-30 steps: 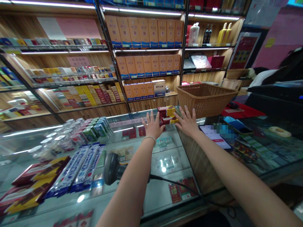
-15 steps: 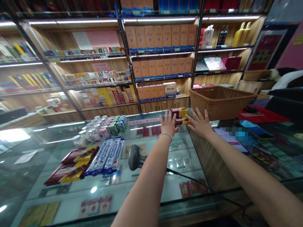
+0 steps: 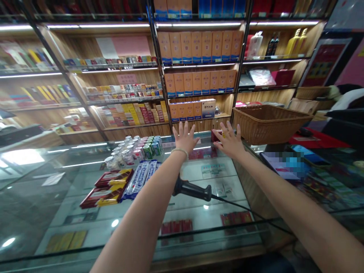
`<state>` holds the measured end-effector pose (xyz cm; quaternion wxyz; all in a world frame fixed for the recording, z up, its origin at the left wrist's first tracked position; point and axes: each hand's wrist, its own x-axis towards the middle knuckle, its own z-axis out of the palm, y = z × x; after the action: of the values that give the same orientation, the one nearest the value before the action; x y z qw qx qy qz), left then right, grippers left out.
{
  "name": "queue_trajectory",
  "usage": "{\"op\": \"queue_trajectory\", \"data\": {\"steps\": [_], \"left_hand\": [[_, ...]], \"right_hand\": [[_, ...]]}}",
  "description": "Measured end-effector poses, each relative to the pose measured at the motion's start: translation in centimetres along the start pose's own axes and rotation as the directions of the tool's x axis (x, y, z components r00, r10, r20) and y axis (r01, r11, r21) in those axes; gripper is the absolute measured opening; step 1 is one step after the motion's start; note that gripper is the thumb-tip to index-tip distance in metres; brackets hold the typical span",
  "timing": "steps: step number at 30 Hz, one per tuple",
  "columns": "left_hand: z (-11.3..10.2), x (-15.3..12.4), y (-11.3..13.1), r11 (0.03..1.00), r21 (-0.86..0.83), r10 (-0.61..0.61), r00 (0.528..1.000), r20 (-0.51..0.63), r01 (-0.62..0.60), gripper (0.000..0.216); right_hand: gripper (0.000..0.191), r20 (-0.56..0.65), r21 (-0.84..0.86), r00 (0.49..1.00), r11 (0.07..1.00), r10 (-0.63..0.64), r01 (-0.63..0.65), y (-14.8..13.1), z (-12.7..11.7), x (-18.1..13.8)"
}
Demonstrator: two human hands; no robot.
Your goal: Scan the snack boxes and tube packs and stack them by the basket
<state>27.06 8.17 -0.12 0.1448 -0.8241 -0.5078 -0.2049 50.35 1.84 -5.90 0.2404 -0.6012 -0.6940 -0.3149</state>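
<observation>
Left hand (image 3: 185,141) and right hand (image 3: 230,145) were spread wide; packets (image 3: 214,137) beside the basket (image 3: 264,131) appeared light, slick, breakable, best held endwise

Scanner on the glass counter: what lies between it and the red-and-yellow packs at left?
In the head view, blue-and-white packets lie between the red-and-yellow packs and the scanner; the left forearm also crosses in front.

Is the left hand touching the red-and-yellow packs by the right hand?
Apart. The head view shows a clear gap between the left hand and the red-and-yellow packs.
</observation>
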Motion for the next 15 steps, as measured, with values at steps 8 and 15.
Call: {"op": "queue_trajectory", "data": {"steps": [8, 15], "left_hand": [[-2.7, -3.9, -6.9, 0.997, 0.059, -0.055, 0.998, -0.038, 0.057, 0.069], [-5.0, -8.0, -11.5, 0.992, 0.116, -0.046, 0.997, -0.065, 0.053, 0.066]], "right_hand": [[0.061, 0.012, 0.087, 1.0, 0.996, -0.023, 0.022, -5.8, -0.3, 1.9], [0.061, 0.021, 0.102, 0.999, 0.994, 0.038, -0.04, -9.8, -2.3, 2.2]]}}
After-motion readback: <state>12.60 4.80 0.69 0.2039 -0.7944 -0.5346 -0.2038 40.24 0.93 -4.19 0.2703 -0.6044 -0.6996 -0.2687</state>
